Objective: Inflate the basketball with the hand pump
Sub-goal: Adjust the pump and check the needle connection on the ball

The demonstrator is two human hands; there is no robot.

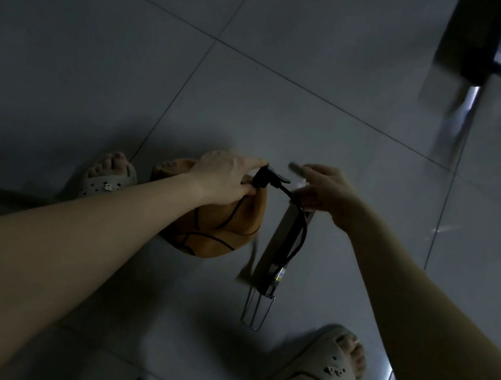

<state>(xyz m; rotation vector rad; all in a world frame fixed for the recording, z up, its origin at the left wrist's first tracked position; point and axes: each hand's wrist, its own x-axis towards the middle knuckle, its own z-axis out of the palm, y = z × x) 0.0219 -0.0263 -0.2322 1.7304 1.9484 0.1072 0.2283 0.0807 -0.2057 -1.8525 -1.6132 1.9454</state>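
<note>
Orange and slack, the basketball [218,227] sits on the tiled floor [290,67], just left of the silver hand pump [280,244]. The pump's long barrel runs from its wire foot near the person toward the right hand [328,193]. The left hand [228,180] pinches the black hose nozzle [263,177] atop the ball. The right fingers look loosened, holding nothing, with the blurred pump handle [296,168] just beyond their tips.

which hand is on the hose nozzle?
The left hand: it grips the black nozzle on top of the basketball. The right hand is blurred, beside the upper end of the pump, clear of the nozzle.
</note>
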